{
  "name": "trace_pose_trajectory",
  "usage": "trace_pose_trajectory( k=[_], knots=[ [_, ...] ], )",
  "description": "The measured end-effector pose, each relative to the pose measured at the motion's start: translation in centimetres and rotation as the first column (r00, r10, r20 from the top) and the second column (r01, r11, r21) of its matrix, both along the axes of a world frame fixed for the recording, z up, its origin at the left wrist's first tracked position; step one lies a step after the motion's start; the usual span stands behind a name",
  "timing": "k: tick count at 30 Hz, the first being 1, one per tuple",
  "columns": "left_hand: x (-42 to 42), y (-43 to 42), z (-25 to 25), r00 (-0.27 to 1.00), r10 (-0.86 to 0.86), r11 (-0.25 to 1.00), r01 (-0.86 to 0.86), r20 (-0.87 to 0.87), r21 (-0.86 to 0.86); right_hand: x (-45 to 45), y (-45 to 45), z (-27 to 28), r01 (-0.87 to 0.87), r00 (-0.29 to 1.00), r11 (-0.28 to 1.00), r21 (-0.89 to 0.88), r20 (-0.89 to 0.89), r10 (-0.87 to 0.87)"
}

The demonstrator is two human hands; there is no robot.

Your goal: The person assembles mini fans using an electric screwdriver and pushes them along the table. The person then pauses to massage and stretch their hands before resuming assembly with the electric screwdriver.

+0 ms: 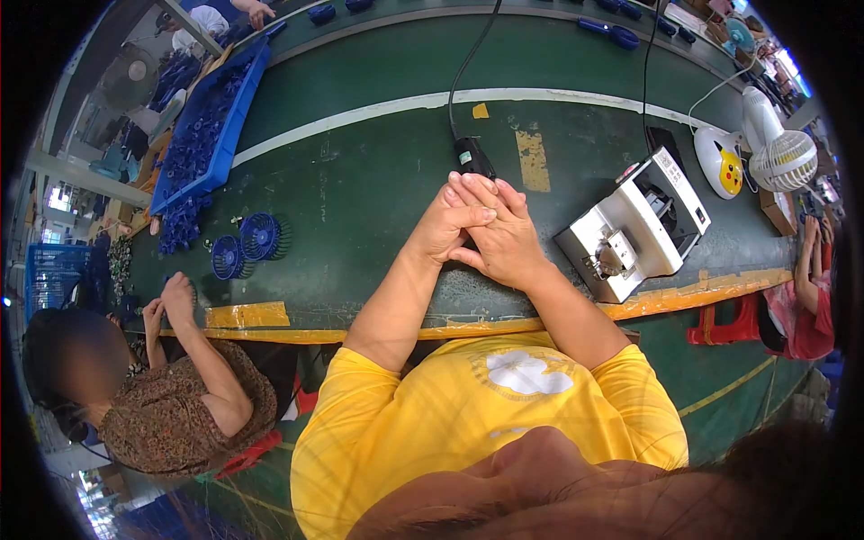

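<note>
My left hand (442,222) and my right hand (506,241) are clasped together above the green table. The left thumb lies across the right fingers, and the right fingers are laid over the left hand. No object shows between them; the inside of the clasp is hidden. Just beyond the fingertips lies a black corded hand tool (472,157), its near end partly covered by the hands. To the right of my right hand stands a white and silver bench machine (630,229) with a metal mechanism at its front.
Left on the table are two blue round fan grilles (260,236) and a blue tray (236,117) heaped with blue parts. A co-worker (180,396) sits at the left. At the right stand a white fan (783,157) and a white object with a yellow cartoon face (718,162).
</note>
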State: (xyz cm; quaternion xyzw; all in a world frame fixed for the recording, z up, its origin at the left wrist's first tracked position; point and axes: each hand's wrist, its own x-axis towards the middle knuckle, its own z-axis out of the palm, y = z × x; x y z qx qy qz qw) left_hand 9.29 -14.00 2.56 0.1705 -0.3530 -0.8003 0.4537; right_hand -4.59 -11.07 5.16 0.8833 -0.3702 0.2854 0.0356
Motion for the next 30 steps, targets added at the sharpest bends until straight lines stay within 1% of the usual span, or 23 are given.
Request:
trace_pose_trajectory(
  k=[5, 8, 11, 14, 16, 17, 19, 21, 22, 23, 24, 25, 26, 27, 29, 30],
  knots=[
    [-0.1, 0.1, 0.3, 0.998, 0.035, 0.999, -0.034, 0.048, -0.016, -0.1, -0.1, 0.0, -0.008, 1.0, 1.0, 0.003, 0.009, 0.008],
    [-0.3, 0.2, 0.7, 0.992, 0.079, 0.996, -0.076, 0.102, -0.036, -0.1, -0.2, 0.0, -0.029, 0.998, 1.0, 0.003, 0.052, 0.029],
    [-0.4, 0.1, 1.2, 0.977, 0.132, 0.99, -0.123, 0.166, -0.061, -0.2, -0.3, 0.2, -0.073, 0.989, 0.996, 0.045, 0.134, 0.067],
    [-0.6, 0.1, 1.2, 0.977, 0.13, 0.988, -0.113, 0.168, -0.109, 0.0, -0.4, 0.0, -0.05, 0.982, 0.998, 0.032, 0.185, 0.043],
    [-0.5, -0.1, 1.1, 0.983, 0.103, 0.986, -0.081, 0.149, -0.148, -0.1, -0.7, -0.5, -0.039, 0.985, 0.999, -0.011, 0.167, 0.04],
    [-0.5, -0.1, 0.9, 0.98, 0.104, 0.983, -0.076, 0.168, -0.165, -0.2, -0.9, -0.8, -0.034, 0.987, 0.999, -0.033, 0.159, 0.039],
    [-0.5, -0.1, 0.7, 0.972, 0.112, 0.977, -0.07, 0.205, -0.201, -0.1, -1.0, -0.9, -0.048, 0.97, 0.999, -0.018, 0.24, 0.051],
    [-0.7, 0.0, 0.9, 0.934, 0.259, 0.923, -0.164, 0.247, -0.348, -0.3, -1.1, -1.0, -0.074, 0.945, 0.997, -0.023, 0.318, 0.077],
    [-0.9, 0.1, 1.0, 0.906, 0.335, 0.884, -0.206, 0.259, -0.42, -0.3, -1.3, -1.3, -0.015, 0.925, 1.0, -0.011, 0.379, 0.018],
    [-1.3, 0.2, 1.1, 0.898, 0.391, 0.859, -0.277, 0.203, -0.432, -0.2, -1.5, -1.8, 0.04, 0.899, 0.999, 0.005, 0.437, -0.038],
    [-1.2, 0.1, 1.0, 0.871, 0.447, 0.84, -0.33, 0.204, -0.43, -0.2, -1.8, -1.9, 0.09, 0.866, 0.996, 0.024, 0.492, -0.09],
    [-1.0, -0.1, 1.0, 0.84, 0.503, 0.818, -0.385, 0.206, -0.428, -0.2, -1.6, -1.7, 0.154, 0.855, 0.978, 0.139, 0.478, -0.202],
    [-0.7, -0.3, 0.9, 0.803, 0.558, 0.79, -0.439, 0.207, -0.427, -0.3, -1.7, -1.9, 0.239, 0.862, 0.951, 0.194, 0.409, -0.3],
    [-0.4, -0.6, 0.7, 0.753, 0.631, 0.741, -0.514, 0.188, -0.431, -0.3, -1.7, -1.9, 0.261, 0.868, 0.907, 0.331, 0.331, -0.37],
    [-0.4, -1.5, -0.3, 0.6, 0.773, 0.601, -0.591, 0.205, -0.538, -0.3, -1.8, -1.8, 0.316, 0.883, 0.774, 0.548, 0.128, -0.451],
    [-0.3, -1.7, -0.5, 0.511, 0.835, 0.522, -0.617, 0.205, -0.589, -0.2, -1.8, -1.8, 0.343, 0.885, 0.769, 0.539, 0.088, -0.457]
  ],
)
